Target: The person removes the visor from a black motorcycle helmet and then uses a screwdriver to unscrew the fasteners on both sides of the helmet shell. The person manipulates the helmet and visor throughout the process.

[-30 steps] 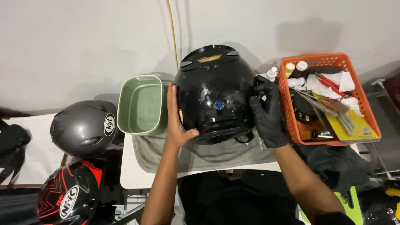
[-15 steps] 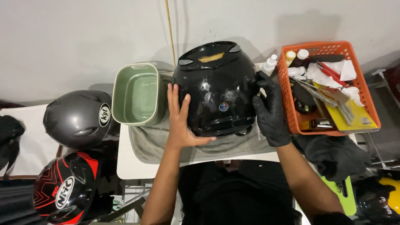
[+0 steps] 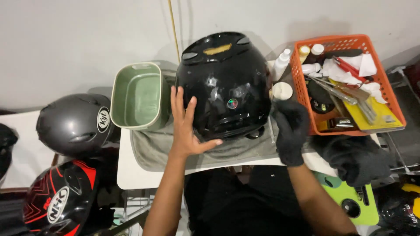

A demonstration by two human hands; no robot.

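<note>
Since half a second ago my right hand [image 3: 289, 131], in its black glove, has slid off the helmet's flank and now sits beside the lower right edge, while my bare left hand [image 3: 187, 124] has stayed put.

At far left a dark shape is cut off by the frame and I cannot tell what it is. Next come a grey helmet [image 3: 74, 124] and, below it, a red and black helmet [image 3: 57, 201], crowding the space left of the white table [image 3: 131, 175]. A green tub [image 3: 138, 96] stands at the table's back left, just beside my left hand. That hand lies flat against the glossy black helmet [image 3: 223, 83], fingers spread and straight, thumb tucked under its lower rim. The helmet rests on a grey cloth [image 3: 153, 148] in the middle of the table; its underside is hidden from me. My gloved fingers blend into the dark shell, so I cannot tell whether they are curled or loose. Right of them an orange basket [image 3: 385, 100] of tools overhangs the table's edge, and a black rag [image 3: 354, 157] hangs below.
</note>
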